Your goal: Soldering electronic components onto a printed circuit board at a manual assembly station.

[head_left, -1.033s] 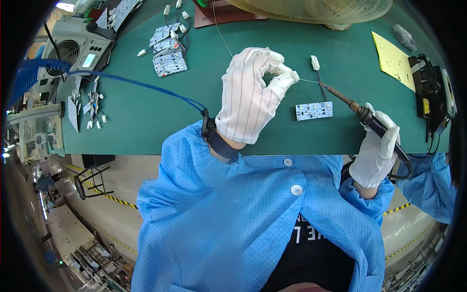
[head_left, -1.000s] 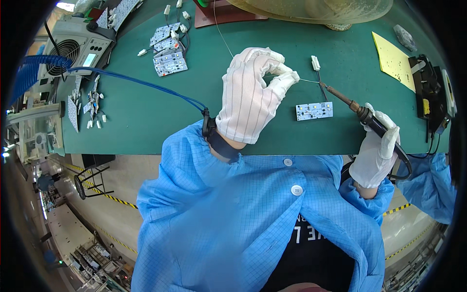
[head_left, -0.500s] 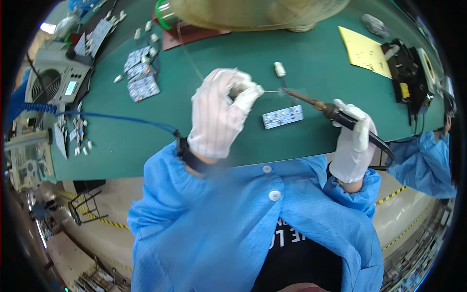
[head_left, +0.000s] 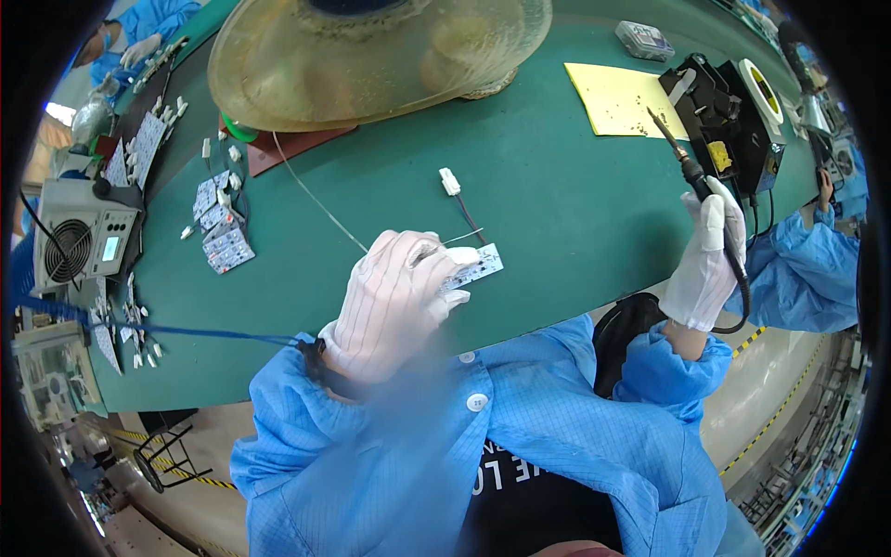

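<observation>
My left hand (head_left: 394,292), in a striped white glove, is closed on a thin solder wire (head_left: 320,202) whose end pokes out past the fingers. Its fingertips cover the left end of a small white circuit board (head_left: 484,264); whether they grip or only touch it is hard to see. From the board a dark lead runs up to a white connector (head_left: 449,181). My right hand (head_left: 707,255), gloved in white, is wrapped around the handle of a soldering iron (head_left: 691,172). The iron's tip points up and left, over the edge of a yellow sheet (head_left: 613,97).
A black soldering station (head_left: 719,116) stands far right, near a small clear box (head_left: 645,41). A large translucent lamp-like cover (head_left: 371,84) hangs over the back. Several boards (head_left: 223,227) lie left, beside a grey fan unit (head_left: 83,237). A blue cord (head_left: 213,332) leads to my left wrist.
The soldering iron has left the board's lead and swung right toward the yellow sheet. My left hand has come down onto the board, still with the wire. The whole view has shifted.
</observation>
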Demonstrator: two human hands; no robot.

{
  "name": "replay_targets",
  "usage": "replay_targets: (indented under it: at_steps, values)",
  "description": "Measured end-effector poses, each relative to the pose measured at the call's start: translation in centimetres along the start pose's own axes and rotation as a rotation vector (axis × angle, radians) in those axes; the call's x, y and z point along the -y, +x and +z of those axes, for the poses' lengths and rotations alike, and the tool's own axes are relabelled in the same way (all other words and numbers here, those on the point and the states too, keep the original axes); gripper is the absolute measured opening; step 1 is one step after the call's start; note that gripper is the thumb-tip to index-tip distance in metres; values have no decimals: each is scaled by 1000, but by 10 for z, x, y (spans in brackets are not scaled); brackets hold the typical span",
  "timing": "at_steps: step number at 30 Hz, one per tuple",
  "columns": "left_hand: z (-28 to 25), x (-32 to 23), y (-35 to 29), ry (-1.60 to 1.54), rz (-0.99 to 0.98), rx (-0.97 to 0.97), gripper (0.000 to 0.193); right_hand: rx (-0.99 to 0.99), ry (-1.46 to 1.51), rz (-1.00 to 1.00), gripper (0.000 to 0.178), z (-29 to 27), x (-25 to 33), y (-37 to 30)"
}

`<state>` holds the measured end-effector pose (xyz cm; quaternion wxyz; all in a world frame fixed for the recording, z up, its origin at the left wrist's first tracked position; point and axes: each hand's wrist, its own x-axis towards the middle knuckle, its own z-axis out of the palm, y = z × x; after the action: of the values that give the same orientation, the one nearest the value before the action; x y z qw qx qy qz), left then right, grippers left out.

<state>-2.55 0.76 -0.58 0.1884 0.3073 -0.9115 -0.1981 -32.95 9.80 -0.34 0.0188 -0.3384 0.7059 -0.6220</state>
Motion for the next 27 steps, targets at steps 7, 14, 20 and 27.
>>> replay_targets:
  at_steps: [7, 14, 20, 27]
  values:
    - [11, -3, 11, 78, -49, -139, 53, -156, 53, -40, 37, -6, -16, 39]
    - [0, -2, 7, -51, -120, -299, 50, -108, -48, -71, 32, 14, -31, 40]
    - [8, -1, -3, -457, -415, -432, 44, -68, -40, -85, 33, 14, -45, 43]
    - [3, 6, -6, -273, -318, -371, 19, -60, -14, -99, 36, 17, -52, 44]
